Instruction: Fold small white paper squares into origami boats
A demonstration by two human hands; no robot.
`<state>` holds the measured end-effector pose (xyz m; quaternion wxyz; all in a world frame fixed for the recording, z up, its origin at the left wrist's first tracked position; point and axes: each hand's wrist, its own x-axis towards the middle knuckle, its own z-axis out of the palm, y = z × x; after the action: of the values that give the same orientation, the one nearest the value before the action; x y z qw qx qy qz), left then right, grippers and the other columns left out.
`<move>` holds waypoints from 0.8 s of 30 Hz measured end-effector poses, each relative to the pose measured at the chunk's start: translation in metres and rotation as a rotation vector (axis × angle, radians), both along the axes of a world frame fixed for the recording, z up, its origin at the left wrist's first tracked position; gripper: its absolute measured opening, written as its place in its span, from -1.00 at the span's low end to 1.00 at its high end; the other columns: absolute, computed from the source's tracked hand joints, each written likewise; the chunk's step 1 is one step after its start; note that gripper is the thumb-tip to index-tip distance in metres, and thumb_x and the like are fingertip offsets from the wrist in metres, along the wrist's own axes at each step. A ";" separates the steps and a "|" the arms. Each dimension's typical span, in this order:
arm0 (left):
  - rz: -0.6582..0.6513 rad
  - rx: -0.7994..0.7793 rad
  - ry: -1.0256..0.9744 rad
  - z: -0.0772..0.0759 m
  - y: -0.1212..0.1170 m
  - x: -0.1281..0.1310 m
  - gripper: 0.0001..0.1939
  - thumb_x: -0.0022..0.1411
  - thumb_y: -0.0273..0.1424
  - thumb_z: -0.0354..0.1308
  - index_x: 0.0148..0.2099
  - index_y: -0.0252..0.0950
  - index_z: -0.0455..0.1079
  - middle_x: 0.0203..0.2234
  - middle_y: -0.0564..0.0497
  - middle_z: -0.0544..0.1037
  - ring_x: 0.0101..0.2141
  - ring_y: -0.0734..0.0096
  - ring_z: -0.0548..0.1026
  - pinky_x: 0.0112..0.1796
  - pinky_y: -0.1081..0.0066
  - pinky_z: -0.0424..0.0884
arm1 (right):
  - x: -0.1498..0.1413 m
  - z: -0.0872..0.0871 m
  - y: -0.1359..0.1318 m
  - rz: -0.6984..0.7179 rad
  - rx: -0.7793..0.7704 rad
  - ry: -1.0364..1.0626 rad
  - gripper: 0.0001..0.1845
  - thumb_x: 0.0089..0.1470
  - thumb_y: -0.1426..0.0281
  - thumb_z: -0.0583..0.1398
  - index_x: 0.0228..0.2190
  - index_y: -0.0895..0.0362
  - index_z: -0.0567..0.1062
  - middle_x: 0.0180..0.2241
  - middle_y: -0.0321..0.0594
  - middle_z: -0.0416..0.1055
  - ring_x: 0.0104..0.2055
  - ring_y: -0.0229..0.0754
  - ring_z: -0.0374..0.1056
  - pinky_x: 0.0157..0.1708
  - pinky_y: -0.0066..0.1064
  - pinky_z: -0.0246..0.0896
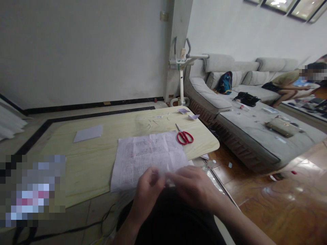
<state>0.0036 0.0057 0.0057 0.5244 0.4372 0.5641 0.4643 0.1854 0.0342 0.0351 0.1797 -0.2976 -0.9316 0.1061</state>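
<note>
My left hand (147, 192) and my right hand (195, 186) meet over my lap at the near edge of a pale wooden table (102, 160). Both are closed in a pinch on a small pale piece of paper (167, 177) held between the fingertips. Just beyond them a large creased printed sheet (148, 154) lies on the table, its near edge overhanging. Red-handled scissors (184, 136) lie to the right of that sheet.
A blank white sheet (88, 133) lies at the table's left, small paper scraps (187, 114) at its far end. A grey sofa (245, 115) with bags stands right, another person (293, 85) sitting at its far end. Cables (76, 228) run over the floor.
</note>
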 end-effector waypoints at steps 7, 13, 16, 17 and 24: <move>-0.030 0.097 0.215 -0.005 0.001 -0.006 -0.80 0.16 -0.24 0.18 -0.39 -0.25 0.30 -0.56 0.13 0.44 -0.46 0.40 0.46 -0.45 0.48 0.35 | 0.003 0.016 0.010 0.079 -0.040 -0.069 -0.63 0.05 0.57 0.10 -0.11 0.08 0.49 -0.48 -0.23 0.42 -0.47 -0.18 0.26 -0.46 -0.38 0.05; 0.024 0.138 0.188 -0.007 0.000 -0.005 -0.81 0.13 -0.30 0.23 -0.28 -0.21 0.28 -0.56 0.20 0.36 -0.48 0.46 0.44 -0.43 0.50 0.38 | 0.002 0.005 0.011 -0.091 -0.343 0.268 -0.75 0.11 0.50 0.15 -0.14 0.12 0.48 -0.38 -0.21 0.45 -0.44 -0.23 0.29 -0.44 -0.42 0.17; 0.035 0.160 0.186 -0.006 -0.003 -0.002 -0.80 0.12 -0.37 0.24 -0.24 -0.19 0.28 -0.46 0.15 0.46 -0.39 0.40 0.53 -0.35 0.46 0.44 | 0.001 -0.011 0.007 -0.334 -0.564 0.590 -0.82 0.19 0.36 0.15 -0.19 0.14 0.49 -0.46 -0.25 0.42 -0.49 -0.25 0.28 -0.49 -0.43 0.19; 0.046 0.175 0.203 -0.005 -0.004 -0.001 -0.78 0.11 -0.39 0.25 -0.20 -0.19 0.29 -0.40 0.12 0.50 -0.35 0.36 0.56 -0.31 0.42 0.46 | 0.001 -0.015 0.006 -0.372 -0.641 0.669 -0.78 0.19 0.32 0.15 -0.16 0.14 0.49 -0.43 -0.24 0.44 -0.48 -0.25 0.29 -0.50 -0.43 0.20; -0.016 0.409 0.497 -0.010 -0.005 -0.003 -0.61 0.13 -0.53 0.21 0.01 -0.14 0.34 -0.11 -0.04 0.56 -0.06 0.18 0.52 -0.04 0.22 0.45 | 0.011 -0.026 0.005 -0.414 -0.884 0.970 -0.76 0.10 0.24 0.25 -0.24 0.12 0.51 -0.32 -0.21 0.46 -0.39 -0.19 0.37 -0.40 -0.36 0.30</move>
<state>0.0005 0.0010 -0.0041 0.2756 0.6380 0.5667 0.4427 0.1966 0.0388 0.0093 0.4545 -0.4337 -0.5391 0.5610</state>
